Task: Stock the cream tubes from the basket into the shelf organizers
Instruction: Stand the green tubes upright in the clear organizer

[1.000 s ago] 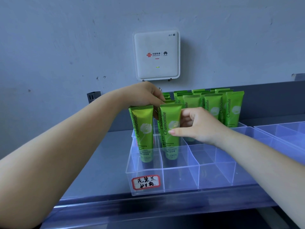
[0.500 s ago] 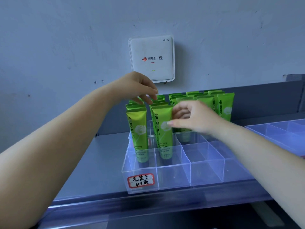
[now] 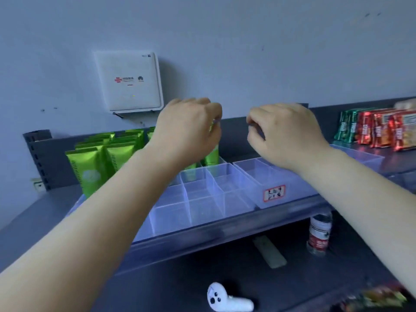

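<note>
Shelf (image 3: 56, 212) carries clear organizer (image 3: 202, 199); front cells unfilled. Green cream tubes (image 3: 90, 163) stand upright in rear-left cells. Tubes likely light, soft-walled, glossy, slippery; best pinched at stiff flat crimped top. Left hand (image 3: 186, 131) hovers over tubes, right hand (image 3: 286, 134) over neighbouring bin; both loosely curled, apparently holding nothing. Basket unseen.

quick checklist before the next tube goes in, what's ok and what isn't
1. Left hand free: ok, fingers loosely curled, nothing visibly held.
2. Right hand free: ok, nothing visibly held.
3. Empty slots in the clear organizer: ok, front compartments bare.
4. Green tubes upright: ok where visible; some hidden behind the left hand.
5. Basket with more tubes: cannot tell, not in view.
</note>
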`<state>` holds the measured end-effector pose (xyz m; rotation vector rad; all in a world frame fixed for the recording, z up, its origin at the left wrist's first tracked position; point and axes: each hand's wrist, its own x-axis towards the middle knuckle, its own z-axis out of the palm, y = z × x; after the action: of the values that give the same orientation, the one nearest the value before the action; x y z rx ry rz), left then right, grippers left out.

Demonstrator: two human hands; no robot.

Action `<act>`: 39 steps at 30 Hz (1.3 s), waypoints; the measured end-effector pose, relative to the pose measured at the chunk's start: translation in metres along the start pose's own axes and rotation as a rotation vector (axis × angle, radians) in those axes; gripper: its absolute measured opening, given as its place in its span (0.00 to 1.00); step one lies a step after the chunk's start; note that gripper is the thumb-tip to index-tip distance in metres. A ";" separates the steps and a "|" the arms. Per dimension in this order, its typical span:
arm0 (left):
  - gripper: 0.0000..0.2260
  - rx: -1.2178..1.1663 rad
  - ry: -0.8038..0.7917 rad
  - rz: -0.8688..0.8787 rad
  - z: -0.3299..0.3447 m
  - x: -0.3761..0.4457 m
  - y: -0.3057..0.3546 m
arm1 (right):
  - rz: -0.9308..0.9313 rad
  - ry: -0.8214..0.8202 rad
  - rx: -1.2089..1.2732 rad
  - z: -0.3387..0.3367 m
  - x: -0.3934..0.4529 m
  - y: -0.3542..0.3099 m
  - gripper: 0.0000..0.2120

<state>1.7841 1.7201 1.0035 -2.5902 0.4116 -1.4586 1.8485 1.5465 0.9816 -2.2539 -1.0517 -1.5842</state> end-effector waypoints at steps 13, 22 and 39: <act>0.02 -0.195 -0.132 0.362 0.122 0.015 0.287 | 0.034 -0.518 -0.436 -0.111 -0.223 0.158 0.07; 0.10 -0.272 -0.448 0.529 0.165 -0.018 0.449 | 0.291 -0.841 -0.487 -0.179 -0.373 0.204 0.13; 0.08 -0.706 -0.878 0.555 0.324 -0.088 0.596 | 0.891 -1.203 -0.369 -0.180 -0.555 0.257 0.06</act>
<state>1.9172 1.1751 0.6120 -2.8595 1.5066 0.0798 1.7821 1.0216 0.6258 -3.1996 0.2851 0.0312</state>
